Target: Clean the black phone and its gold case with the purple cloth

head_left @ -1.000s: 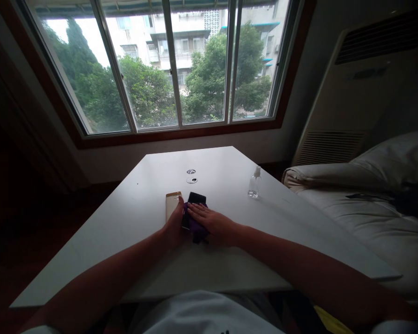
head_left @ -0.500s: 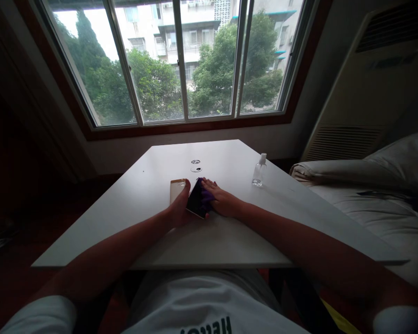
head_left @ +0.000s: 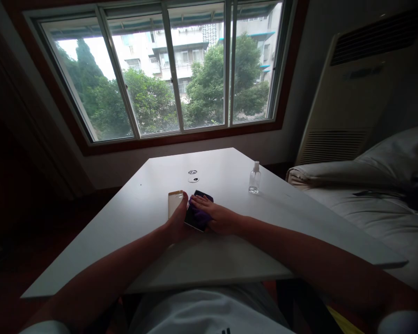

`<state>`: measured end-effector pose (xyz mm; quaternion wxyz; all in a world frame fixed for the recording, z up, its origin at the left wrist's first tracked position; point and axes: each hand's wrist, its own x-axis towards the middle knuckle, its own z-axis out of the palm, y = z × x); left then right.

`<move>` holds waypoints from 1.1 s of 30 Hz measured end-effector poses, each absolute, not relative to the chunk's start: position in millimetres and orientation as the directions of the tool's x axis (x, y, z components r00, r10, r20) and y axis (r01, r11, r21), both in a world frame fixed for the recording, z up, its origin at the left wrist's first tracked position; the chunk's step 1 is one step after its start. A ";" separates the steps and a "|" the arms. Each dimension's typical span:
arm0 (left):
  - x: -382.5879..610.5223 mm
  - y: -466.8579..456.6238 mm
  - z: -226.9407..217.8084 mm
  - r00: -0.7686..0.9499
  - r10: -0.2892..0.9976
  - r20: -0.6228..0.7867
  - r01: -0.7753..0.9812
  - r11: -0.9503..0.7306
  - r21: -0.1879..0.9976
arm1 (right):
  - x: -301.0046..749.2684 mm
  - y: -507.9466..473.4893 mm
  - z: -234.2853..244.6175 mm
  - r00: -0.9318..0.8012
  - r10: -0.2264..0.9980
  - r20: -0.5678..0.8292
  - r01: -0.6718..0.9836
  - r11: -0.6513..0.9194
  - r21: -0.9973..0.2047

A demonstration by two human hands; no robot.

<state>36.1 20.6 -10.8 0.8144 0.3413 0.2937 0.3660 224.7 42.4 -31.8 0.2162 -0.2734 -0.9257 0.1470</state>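
A dark-screened smartphone (head_left: 193,223) is tilted over the white table, with my left hand (head_left: 177,226) closed around its left side. My right hand (head_left: 218,215) presses a purple cloth (head_left: 202,216) against the phone's screen, its fingers stretched across the fabric. Cloth and fingers cover much of the screen. Just left of the phone, partly behind my left thumb, is a gold phone case (head_left: 174,204) with cutouts near its top; whether my left hand touches it, I cannot tell.
On the white table (head_left: 132,222), a clear spray bottle (head_left: 254,182) with some liquid stands upright to the right. Two round fittings (head_left: 193,179) are set in the tabletop beyond my hands. A light-coloured sofa (head_left: 348,195) is beside the table's right edge.
My right hand and the cloth have moved left across the phone, covering its middle and baring its upper right corner. The camera view has tilted up slightly.
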 end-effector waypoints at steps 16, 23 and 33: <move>30.2 23.5 -27.7 0.609 0.775 -0.168 -0.397 0.481 0.782 | 224.0 61.1 -61.1 -0.570 0.770 0.287 0.599 0.628 -0.497; 36.5 20.9 -20.7 0.560 0.812 -0.165 -0.445 0.463 0.767 | 223.9 37.3 -46.3 -0.688 0.658 0.306 0.491 0.732 -0.472; 36.5 24.8 -17.1 0.521 0.829 -0.206 -0.451 0.471 0.758 | 226.4 52.5 -42.2 -0.748 0.558 0.359 0.429 0.820 -0.380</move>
